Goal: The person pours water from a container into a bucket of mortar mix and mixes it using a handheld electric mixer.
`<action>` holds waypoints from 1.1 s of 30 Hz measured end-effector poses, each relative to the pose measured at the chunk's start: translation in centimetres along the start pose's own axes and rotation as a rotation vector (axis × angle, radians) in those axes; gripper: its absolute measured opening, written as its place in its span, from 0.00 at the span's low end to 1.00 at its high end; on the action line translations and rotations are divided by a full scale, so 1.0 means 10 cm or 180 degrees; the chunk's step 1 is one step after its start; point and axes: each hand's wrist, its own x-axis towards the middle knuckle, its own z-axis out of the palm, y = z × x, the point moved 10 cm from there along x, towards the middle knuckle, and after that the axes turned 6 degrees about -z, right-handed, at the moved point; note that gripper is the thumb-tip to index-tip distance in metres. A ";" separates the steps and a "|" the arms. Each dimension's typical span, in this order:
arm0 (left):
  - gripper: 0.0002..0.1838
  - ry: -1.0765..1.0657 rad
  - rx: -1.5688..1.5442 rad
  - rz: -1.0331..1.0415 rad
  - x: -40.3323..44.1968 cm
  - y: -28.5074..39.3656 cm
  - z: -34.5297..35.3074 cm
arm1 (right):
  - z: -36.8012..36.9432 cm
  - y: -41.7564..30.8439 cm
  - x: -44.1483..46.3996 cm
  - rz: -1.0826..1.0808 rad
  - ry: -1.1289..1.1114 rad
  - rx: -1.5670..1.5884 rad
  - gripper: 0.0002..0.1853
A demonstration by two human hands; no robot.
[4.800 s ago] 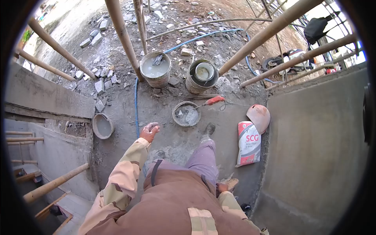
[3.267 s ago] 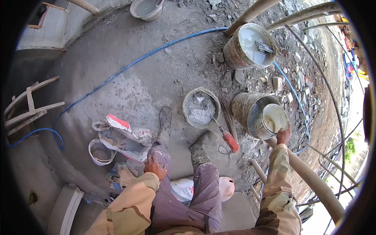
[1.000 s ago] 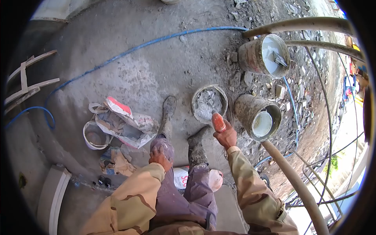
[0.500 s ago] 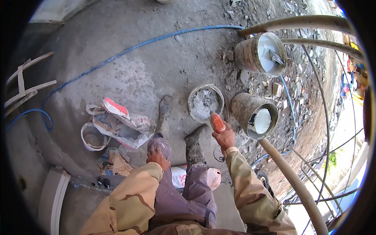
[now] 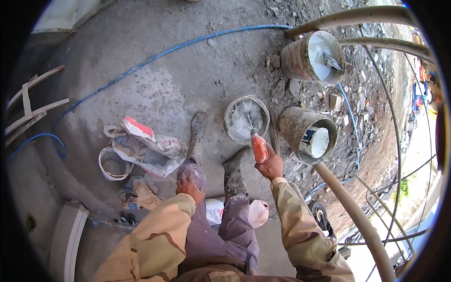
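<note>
Timber frame (image 5: 28, 101) leans at the far left, and blue hose (image 5: 141, 65) snakes away from it across the floor. Next comes a white pail (image 5: 112, 177), with an opened bag (image 5: 162, 144) spilling its grey insides right beside it and torn paper scraps (image 5: 144, 195) lying just below. Now the left hand (image 5: 190, 189): fingers slightly apart, draped over the knee, no tool in it. A printed sack (image 5: 214, 210) shows behind the legs.

Centre of the action! A low bucket (image 5: 226, 121) stands on the ground ahead of the boots, pale mix (image 5: 240, 126) inside, a metal shaft (image 5: 252, 123) running down into it. Stirring looks like the step in hand; whether the shaft spins, I can't tell. The red power tool (image 5: 259, 148) slants over the near rim, and the right hand (image 5: 271, 165) is wrapped around its back end. This calls for a firm wrist and a shaft clear of the wall.

Watch the right boot (image 5: 235, 176), close to that bucket, and the cord (image 5: 260, 188) dangling nearby. Farther right, two tall buckets crowd in, the upper one (image 5: 297, 58) holding cloudy liquid, the lower one (image 5: 293, 126) a small pail (image 5: 321, 142). Beyond, a pole (image 5: 350, 204) hems the side.
</note>
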 end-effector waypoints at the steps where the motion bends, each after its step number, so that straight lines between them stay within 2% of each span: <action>1: 0.53 0.0013 -0.0034 0.0004 -0.02 0.00 0.01 | 0.03 -0.01 -0.03 0.0081 -0.0153 -0.0080 0.48; 6: 0.53 -0.0046 0.0138 -0.0004 -0.03 0.02 0.04 | 0.03 0.11 0.02 -0.0110 0.0114 0.0008 0.45; 8: 0.54 -0.0031 0.0159 -0.0012 -0.02 0.03 0.05 | -0.14 0.00 0.11 -0.0361 0.0275 0.0521 0.40; 12: 0.54 -0.0036 0.0155 -0.0008 -0.01 0.04 0.06 | -0.39 0.10 0.32 -0.0080 0.0152 0.0650 0.36; 19: 0.56 -0.0172 0.0192 -0.0022 0.00 0.08 0.03 | -0.59 -0.02 0.50 -0.0437 0.0220 0.0235 0.37; 23: 0.56 -0.0203 0.0211 -0.0046 0.00 0.08 0.03 | -0.58 -0.07 0.52 -0.0347 0.0167 0.0164 0.37; 29: 0.54 -0.0088 0.0139 -0.0022 0.02 0.07 -0.01 | -0.57 -0.10 0.53 -0.0519 0.0312 0.0325 0.35; 33: 0.51 -0.0027 0.0183 -0.0002 0.04 0.05 0.02 | -0.58 -0.05 0.52 -0.0397 0.0296 0.0074 0.35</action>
